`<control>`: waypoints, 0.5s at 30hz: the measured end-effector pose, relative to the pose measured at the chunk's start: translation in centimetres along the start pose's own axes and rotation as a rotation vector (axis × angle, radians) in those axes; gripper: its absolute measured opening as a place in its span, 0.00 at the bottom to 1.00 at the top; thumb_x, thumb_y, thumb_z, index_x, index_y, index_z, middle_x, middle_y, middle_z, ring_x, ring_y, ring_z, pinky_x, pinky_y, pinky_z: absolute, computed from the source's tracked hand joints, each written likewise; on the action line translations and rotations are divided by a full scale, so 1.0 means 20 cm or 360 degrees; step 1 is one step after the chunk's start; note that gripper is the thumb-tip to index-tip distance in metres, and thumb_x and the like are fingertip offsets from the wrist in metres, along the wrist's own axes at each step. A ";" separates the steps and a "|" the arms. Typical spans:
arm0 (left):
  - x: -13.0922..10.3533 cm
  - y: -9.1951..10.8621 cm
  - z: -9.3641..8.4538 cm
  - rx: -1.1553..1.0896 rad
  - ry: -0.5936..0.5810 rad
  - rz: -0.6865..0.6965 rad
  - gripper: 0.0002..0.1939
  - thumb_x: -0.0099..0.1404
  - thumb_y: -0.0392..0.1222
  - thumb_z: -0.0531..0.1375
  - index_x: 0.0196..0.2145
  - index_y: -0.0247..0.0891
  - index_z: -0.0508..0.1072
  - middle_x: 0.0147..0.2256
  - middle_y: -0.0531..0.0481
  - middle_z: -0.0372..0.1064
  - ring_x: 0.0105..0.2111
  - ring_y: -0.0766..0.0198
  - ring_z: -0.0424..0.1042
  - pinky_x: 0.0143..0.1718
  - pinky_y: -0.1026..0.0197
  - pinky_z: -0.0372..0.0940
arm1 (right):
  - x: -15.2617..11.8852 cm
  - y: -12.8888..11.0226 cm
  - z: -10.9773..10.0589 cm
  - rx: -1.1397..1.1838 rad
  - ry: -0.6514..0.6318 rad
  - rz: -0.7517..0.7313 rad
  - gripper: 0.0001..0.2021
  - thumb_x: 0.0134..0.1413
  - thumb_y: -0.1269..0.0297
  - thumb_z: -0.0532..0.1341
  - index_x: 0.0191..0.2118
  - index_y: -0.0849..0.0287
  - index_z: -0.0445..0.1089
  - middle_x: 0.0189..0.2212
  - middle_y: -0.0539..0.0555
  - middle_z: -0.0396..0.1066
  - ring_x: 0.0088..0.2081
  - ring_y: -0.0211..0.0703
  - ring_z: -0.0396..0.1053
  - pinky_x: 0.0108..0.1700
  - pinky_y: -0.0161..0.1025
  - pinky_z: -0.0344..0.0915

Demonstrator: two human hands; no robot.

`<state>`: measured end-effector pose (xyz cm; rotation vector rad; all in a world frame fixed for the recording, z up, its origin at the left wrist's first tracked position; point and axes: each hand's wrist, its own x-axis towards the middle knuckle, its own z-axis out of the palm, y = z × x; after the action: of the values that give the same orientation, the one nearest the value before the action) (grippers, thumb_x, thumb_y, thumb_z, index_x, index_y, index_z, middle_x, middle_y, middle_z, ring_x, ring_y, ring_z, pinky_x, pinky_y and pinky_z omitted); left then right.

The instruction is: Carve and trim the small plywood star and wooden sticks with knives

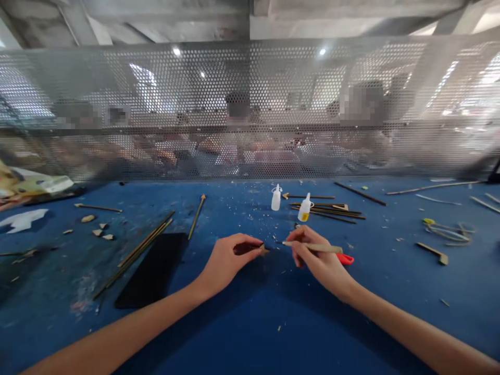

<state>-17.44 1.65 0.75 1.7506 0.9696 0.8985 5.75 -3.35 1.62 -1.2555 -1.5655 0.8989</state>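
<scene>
My left hand (231, 259) is closed in a pinch on a small brown piece (264, 250), just above the blue tabletop. In my right hand (312, 255) lies a slim pen-like tool with a beige handle (322, 248), held like a pencil. Its thin dark tip points left toward the brown piece, with a gap between them. Something red (346, 259), looped like a handle, shows behind the right hand; the rest of it is hidden. Beyond the hands stand two small white glue bottles, one plain (276, 198) and one with a yellow label (304, 208).
A black phone-like slab (153, 271) lies left of my left forearm, beside long thin sticks (135, 249). More sticks (332, 209) lie behind the bottles. A tangled cord (453, 233) is at the right. A perforated metal screen (250, 114) closes the back, people behind it.
</scene>
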 end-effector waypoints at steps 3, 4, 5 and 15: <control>0.00 0.00 0.00 0.0053 -0.0023 0.0043 0.08 0.64 0.42 0.66 0.41 0.43 0.81 0.40 0.51 0.80 0.41 0.59 0.79 0.48 0.59 0.71 | -0.02 -0.01 0.01 -0.0187 -0.0071 -0.0029 0.08 0.66 0.58 0.57 0.38 0.55 0.66 0.25 0.46 0.64 0.27 0.36 0.61 0.29 0.35 0.60; 0.00 0.00 0.00 0.0062 -0.0024 0.0053 0.08 0.65 0.41 0.65 0.42 0.43 0.81 0.41 0.52 0.80 0.41 0.59 0.79 0.48 0.60 0.71 | -0.02 -0.02 0.01 -0.0229 -0.0066 -0.0061 0.08 0.67 0.58 0.57 0.37 0.55 0.66 0.25 0.46 0.64 0.26 0.36 0.61 0.28 0.35 0.59; 0.01 0.00 0.00 0.0070 -0.0021 0.0059 0.08 0.65 0.42 0.65 0.42 0.43 0.81 0.41 0.52 0.80 0.42 0.60 0.79 0.48 0.60 0.71 | -0.03 -0.02 0.01 -0.0260 -0.0059 -0.0091 0.08 0.67 0.58 0.57 0.36 0.55 0.65 0.24 0.46 0.64 0.26 0.36 0.60 0.28 0.34 0.59; 0.00 -0.01 0.02 0.0079 0.0035 0.0032 0.08 0.63 0.45 0.67 0.40 0.43 0.82 0.39 0.50 0.80 0.39 0.57 0.80 0.44 0.59 0.74 | -0.03 -0.04 0.07 -0.0333 -0.0082 -0.0208 0.06 0.65 0.61 0.57 0.40 0.56 0.69 0.28 0.50 0.72 0.27 0.38 0.67 0.29 0.36 0.66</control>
<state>-17.15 1.65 0.46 1.7988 0.9979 0.9151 4.13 -4.04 1.83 -1.2656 -1.7973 0.7034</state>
